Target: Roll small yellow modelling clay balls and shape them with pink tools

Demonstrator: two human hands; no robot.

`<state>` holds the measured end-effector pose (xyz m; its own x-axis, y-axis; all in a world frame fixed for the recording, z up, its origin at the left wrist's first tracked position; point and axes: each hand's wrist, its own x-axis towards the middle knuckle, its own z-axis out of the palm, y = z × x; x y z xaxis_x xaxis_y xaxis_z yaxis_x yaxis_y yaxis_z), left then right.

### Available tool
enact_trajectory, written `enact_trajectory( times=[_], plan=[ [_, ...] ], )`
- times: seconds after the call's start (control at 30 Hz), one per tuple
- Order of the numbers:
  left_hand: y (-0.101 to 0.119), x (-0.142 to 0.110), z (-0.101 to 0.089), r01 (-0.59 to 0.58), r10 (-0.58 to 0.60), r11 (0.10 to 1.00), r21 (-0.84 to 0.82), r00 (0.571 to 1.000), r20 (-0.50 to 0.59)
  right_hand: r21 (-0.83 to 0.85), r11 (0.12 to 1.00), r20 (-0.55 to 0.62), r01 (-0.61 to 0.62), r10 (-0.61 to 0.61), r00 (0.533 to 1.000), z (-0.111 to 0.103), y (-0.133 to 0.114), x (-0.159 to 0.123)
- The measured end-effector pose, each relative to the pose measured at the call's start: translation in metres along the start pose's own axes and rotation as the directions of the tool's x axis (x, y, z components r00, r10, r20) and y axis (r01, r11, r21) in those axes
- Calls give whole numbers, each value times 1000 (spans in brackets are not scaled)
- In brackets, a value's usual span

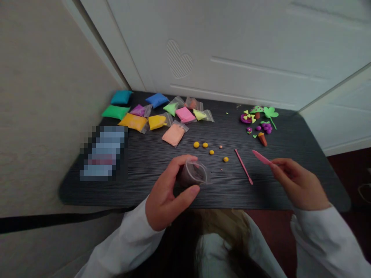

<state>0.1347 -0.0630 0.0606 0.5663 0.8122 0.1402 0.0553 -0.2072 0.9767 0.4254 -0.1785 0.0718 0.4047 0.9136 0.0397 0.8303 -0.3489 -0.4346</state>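
My left hand (171,189) is curled around a small clear plastic bag (194,173) of dark clay, its mouth gaping toward me. Between thumb and fingers, my right hand (298,181) grips a pink plastic clay knife (261,157), blade pointing left above the table. A thin pink modelling stick (244,167) lies on the table between the hands. Just beyond the bag are several small yellow clay balls (211,152) and a tiny peach clay bit (220,146).
Clay packets, among them a peach one (174,134) and an orange one (133,122), spread over the back left of the dark table (145,170). A blurred-out rectangle (104,152) lies at left. Small clay figures, including purple grapes (266,127), stand back right. A white door (232,46) rises behind.
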Motion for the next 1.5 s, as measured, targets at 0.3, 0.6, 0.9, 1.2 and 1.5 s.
enact_trajectory(
  times=[0.3,0.6,0.9,1.2,1.5],
  plan=[
    [17,14,24,253,-320,670,-698,947,36,-150,988,-289,-44,-1,957,47,61,26],
    [23,-1,32,101,-170,727,-679,985,-35,367,859,-177,357,-312,933,18,-86,-28],
    [36,-9,22,-121,111,969,-214,992,-58,584,721,-213,373,-308,927,14,-127,-31],
    [33,-10,21,-19,19,973,-229,1000,-2,555,748,-176,365,-324,930,14,-128,-34],
    [28,-10,24,5,-7,958,-287,1000,-8,493,779,-197,387,-334,922,25,-128,-36]
  ],
)
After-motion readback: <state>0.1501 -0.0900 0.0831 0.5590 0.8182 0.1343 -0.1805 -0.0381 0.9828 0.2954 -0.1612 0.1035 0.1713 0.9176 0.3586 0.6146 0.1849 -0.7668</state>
